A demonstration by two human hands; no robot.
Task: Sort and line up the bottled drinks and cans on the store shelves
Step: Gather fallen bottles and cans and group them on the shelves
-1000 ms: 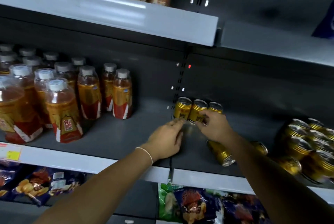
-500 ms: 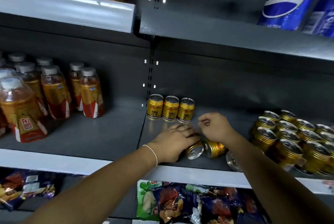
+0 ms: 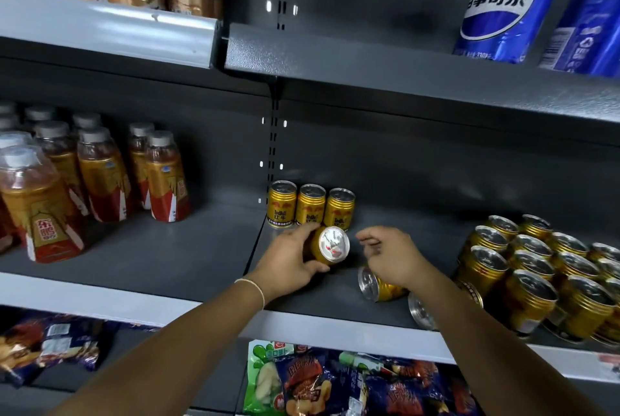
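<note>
While the dark grey metal shelf [image 3: 167,258] carries a crowd of amber plastic tea bottles [image 3: 100,177] with grey caps at its left end and a packed block of upright gold ribbed cans [image 3: 536,268] at its right, a row of three upright gold cans [image 3: 311,204] stands against the back wall near the middle. Just in front of that row the left hand [image 3: 288,261] grasps a gold can with a silver top [image 3: 330,245], tipped so its top faces the camera. The right hand [image 3: 392,254], fingers loosely curled and holding nothing, hovers beside it over a gold can lying on its side [image 3: 377,283]; a second fallen can [image 3: 424,310] lies nearer the shelf edge.
</note>
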